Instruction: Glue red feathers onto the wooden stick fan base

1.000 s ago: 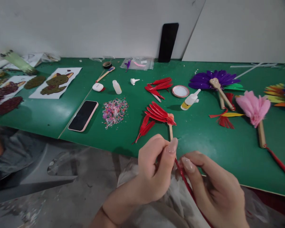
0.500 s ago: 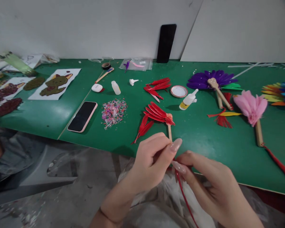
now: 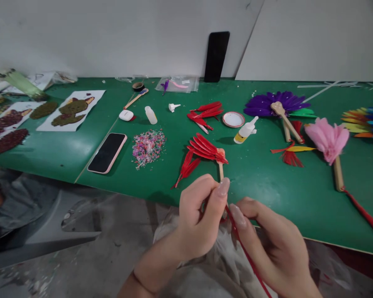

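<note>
Right hand (image 3: 273,240) has drawn its fingertips slightly back from the left hand (image 3: 197,221) since the earlier frame. Red feather fan (image 3: 205,149), landmark, extends over the table (image 3: 257,178) beyond both hands. Left grip: closed on the fan's lower handle. Right grip: nearly closed against the red cord (image 3: 251,263) below the fan; whether pinching it, cannot tell. Glue bottle (image 3: 244,133) stands right of the fan.

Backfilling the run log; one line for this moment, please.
left hand: gripping wooden handle | right hand: at red cord | red feathers: at handle's far end | yellow-labelled bottle: right of feathers
</note>
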`<action>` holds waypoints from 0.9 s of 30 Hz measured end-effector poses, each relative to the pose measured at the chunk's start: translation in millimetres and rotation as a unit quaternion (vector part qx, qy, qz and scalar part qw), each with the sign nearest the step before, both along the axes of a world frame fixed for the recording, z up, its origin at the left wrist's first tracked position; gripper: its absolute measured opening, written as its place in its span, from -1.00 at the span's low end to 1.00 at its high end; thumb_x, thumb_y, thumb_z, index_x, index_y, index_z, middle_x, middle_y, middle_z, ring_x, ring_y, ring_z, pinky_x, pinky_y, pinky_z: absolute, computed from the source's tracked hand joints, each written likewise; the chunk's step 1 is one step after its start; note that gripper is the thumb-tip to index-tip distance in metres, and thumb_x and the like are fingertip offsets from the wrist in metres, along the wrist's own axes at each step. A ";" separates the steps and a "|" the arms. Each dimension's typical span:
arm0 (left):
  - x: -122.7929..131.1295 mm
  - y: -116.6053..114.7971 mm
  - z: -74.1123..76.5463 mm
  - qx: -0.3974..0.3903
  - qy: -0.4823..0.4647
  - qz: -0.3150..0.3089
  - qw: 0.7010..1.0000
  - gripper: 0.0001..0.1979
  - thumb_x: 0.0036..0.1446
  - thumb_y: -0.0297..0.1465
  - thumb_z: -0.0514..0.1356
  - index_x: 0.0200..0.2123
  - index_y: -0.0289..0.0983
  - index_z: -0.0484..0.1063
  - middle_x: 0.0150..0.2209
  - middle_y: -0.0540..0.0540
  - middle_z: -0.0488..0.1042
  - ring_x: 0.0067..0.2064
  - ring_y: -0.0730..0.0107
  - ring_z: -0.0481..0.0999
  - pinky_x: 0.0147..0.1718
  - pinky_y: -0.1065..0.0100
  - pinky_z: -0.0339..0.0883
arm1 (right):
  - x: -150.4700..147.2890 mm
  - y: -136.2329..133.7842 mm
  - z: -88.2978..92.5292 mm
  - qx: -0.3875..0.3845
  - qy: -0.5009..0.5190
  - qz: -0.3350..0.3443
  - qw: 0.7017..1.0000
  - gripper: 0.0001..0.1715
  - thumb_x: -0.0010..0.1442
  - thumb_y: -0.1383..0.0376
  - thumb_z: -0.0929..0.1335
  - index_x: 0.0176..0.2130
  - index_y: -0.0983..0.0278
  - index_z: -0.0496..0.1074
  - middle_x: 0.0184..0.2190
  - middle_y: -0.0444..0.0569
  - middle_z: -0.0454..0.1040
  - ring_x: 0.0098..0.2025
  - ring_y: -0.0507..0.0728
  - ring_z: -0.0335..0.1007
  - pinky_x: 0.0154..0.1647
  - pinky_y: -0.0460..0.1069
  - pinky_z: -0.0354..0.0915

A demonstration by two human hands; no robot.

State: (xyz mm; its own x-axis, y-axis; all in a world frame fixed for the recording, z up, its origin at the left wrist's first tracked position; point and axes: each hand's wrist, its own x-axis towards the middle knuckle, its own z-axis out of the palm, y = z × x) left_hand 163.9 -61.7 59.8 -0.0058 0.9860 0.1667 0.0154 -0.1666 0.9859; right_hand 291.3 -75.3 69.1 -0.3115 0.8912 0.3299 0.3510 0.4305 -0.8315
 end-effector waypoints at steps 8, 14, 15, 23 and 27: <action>-6.2 5.4 2.0 0.056 0.028 -0.017 0.998 -0.62 0.29 -0.34 0.03 -0.60 -0.26 0.11 -0.60 0.06 0.12 -0.56 0.55 0.14 -0.57 0.39 0.05 | 4.8 1.5 4.4 -0.074 0.004 0.027 0.997 -0.85 0.28 0.33 0.25 -0.36 0.21 0.31 -0.52 -0.16 0.42 -0.52 0.00 0.33 -0.53 -0.14 0.27; -10.7 7.7 6.8 0.059 0.038 -0.083 0.994 -0.62 0.28 -0.33 0.05 -0.60 -0.27 0.14 -0.60 0.06 0.14 -0.55 0.56 0.15 -0.58 0.39 0.06 | 11.2 6.4 7.6 -0.118 0.008 0.076 0.990 -0.86 0.24 0.35 0.30 -0.38 0.20 0.34 -0.53 -0.20 0.41 -0.47 0.01 0.38 -0.49 -0.15 0.29; -11.0 7.8 7.1 0.061 0.037 -0.086 0.994 -0.62 0.28 -0.33 0.05 -0.60 -0.27 0.14 -0.60 0.06 0.14 -0.55 0.56 0.15 -0.58 0.40 0.06 | 11.4 6.4 7.3 -0.116 0.013 0.079 0.990 -0.85 0.25 0.35 0.29 -0.39 0.19 0.33 -0.54 -0.20 0.40 -0.48 0.01 0.36 -0.50 -0.14 0.28; -9.1 6.0 2.3 0.059 0.019 -0.046 0.997 -0.61 0.29 -0.33 0.04 -0.60 -0.27 0.09 -0.60 0.06 0.11 -0.55 0.55 0.12 -0.57 0.38 0.03 | 3.3 1.3 -1.0 -0.119 0.053 0.068 0.989 -0.79 0.31 0.36 0.21 -0.40 0.22 0.26 -0.51 -0.17 0.30 -0.50 0.00 0.20 -0.50 -0.12 0.21; -7.0 2.6 -0.9 0.059 0.015 -0.029 0.998 -0.63 0.29 -0.34 0.02 -0.59 -0.26 0.10 -0.59 0.05 0.14 -0.55 0.53 0.14 -0.57 0.37 0.04 | 0.6 0.6 0.6 -0.099 0.066 0.062 0.991 -0.78 0.30 0.39 0.21 -0.41 0.21 0.21 -0.56 -0.21 0.19 -0.54 -0.03 0.09 -0.54 -0.12 0.12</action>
State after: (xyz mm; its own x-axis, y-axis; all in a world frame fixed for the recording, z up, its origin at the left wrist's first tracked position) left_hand 156.9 -59.1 58.9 0.0577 0.9579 0.2812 0.0323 -0.2834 0.9585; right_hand 291.9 -74.7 69.7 -0.3891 0.8996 0.1982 0.1877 0.2880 -0.9391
